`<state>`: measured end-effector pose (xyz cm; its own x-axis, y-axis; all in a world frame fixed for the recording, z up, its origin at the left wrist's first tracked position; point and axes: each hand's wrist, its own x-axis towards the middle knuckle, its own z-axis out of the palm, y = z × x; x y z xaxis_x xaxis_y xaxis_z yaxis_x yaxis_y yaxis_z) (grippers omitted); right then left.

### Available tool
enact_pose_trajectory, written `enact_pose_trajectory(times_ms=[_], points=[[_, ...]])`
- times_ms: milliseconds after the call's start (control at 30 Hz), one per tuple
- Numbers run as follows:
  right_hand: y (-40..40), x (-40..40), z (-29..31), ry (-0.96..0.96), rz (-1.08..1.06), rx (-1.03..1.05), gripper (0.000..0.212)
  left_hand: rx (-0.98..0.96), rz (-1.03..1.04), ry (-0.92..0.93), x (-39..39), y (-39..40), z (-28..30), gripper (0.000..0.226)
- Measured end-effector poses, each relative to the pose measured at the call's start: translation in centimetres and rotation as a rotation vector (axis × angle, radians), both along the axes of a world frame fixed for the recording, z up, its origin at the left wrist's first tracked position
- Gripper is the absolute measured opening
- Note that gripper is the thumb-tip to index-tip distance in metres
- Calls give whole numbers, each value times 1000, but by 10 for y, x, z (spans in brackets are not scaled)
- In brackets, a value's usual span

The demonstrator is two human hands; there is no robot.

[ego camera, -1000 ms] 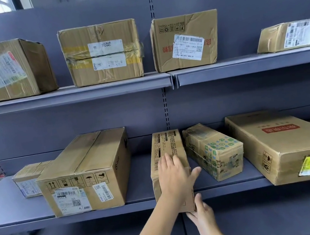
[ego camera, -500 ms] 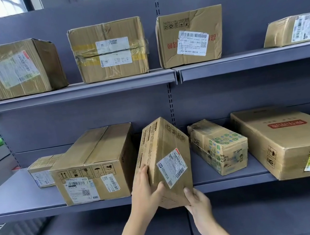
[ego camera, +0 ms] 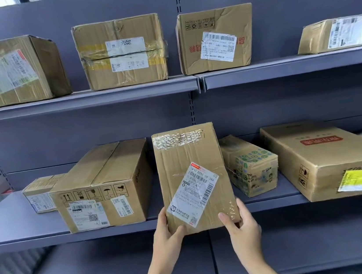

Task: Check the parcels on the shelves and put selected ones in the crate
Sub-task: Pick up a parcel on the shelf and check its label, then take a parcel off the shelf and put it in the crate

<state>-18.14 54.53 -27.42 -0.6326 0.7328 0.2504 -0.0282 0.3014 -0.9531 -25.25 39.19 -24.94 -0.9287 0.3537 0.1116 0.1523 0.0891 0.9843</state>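
A tall narrow cardboard parcel (ego camera: 192,176) stands upright in front of the middle shelf (ego camera: 23,240), its broad face with a white shipping label turned to me. My left hand (ego camera: 167,235) grips its lower left corner, thumb on the front. My right hand (ego camera: 242,223) grips its lower right corner, thumb on the face. No crate is in view.
On the middle shelf are a small box (ego camera: 39,194), a large carton (ego camera: 106,188), a green-printed box (ego camera: 250,164) and a long flat carton (ego camera: 325,159). The upper shelf (ego camera: 78,102) carries several parcels. A lower shelf (ego camera: 101,273) lies beneath my hands.
The parcel lay flat on the shelf under my left hand; both hands have lifted it, stood it up and turned its labelled face toward me.
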Motion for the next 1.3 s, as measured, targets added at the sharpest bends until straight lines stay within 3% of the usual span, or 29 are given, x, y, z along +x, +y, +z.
enact_pose_trajectory(times_ms=[200,367,533,900,1033,1167,1233,1300], points=[[-3,11,-6,23,-17,32,62,-34,13,-38,5,-1,-12,69],[-4,15,-9,26,-16,33,60,-4,18,-65,6,3,-17,53],[-1,12,-16,-21,-9,30,61,-3,34,-85,2,2,-20,59],[-2,13,-23,-28,120,-45,77,158,-19,-149,-1,-3,-21,44],[-2,11,-17,16,178,-261,55,258,-21,-224,-6,-3,-22,37],[14,-2,-15,-1,259,-565,60,268,-72,-295,-18,-3,-23,41],[23,-11,-10,-61,323,-585,42,231,-114,-312,-27,-1,-21,39],[27,-19,-5,-179,328,-498,43,197,-137,-315,-33,2,-21,27]])
